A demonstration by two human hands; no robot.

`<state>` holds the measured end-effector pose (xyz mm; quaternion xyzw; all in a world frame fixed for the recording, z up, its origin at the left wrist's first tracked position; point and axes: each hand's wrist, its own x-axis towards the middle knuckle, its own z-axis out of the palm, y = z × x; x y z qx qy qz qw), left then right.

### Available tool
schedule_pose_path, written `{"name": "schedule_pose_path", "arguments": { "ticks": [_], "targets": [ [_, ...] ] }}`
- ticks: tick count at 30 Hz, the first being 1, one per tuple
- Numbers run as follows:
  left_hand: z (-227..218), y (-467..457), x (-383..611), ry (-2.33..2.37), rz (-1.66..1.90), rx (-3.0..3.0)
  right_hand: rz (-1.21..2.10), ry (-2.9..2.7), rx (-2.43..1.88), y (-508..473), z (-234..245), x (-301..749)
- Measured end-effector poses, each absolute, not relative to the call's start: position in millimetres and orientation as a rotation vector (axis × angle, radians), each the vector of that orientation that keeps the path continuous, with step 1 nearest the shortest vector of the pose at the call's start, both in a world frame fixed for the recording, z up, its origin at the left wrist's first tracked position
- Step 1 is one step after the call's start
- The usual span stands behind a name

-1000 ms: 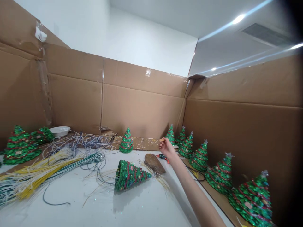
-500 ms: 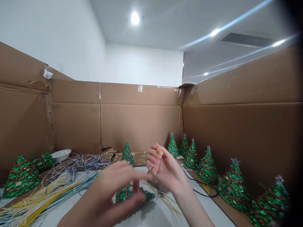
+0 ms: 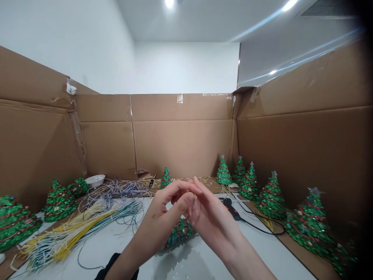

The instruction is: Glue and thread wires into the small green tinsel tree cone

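My left hand point(image 3: 171, 206) and my right hand point(image 3: 208, 212) meet in front of me, above the white work surface. The left thumb and index finger are pinched together against the right fingertips. A small yellowish-tan piece point(image 3: 192, 193) barely shows between the fingers; its kind cannot be told. My right hand is turned palm towards me with its fingers curled, partly behind the left. Just below the hands lies a green glittery Christmas tree ornament point(image 3: 182, 233), its upper part covered by them.
Green tree ornaments point(image 3: 274, 198) line the right side, and more point(image 3: 60, 202) stand at left. Bundled yellow, white and green wires point(image 3: 78, 225) lie left, near a white bowl point(image 3: 95, 181). A black corded tool point(image 3: 231, 210) rests right of my hands. Cardboard walls point(image 3: 183, 144) surround the table.
My left hand has moved up and right to meet my right hand, its fingers closing into a pinch. The tan piece, plain to see before, is now mostly covered. The view has tilted down.
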<state>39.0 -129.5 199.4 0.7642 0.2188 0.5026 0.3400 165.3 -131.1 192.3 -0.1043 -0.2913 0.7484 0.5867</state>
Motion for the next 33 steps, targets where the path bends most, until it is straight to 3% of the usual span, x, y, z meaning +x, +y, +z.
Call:
{"name": "schedule_pose_path", "arguments": {
  "ticks": [33],
  "targets": [
    [196.8,-128.6,38.7,0.533,1.416,2.056,1.586,-0.827,-0.258,-138.1,191.7,159.5]
  ]
}}
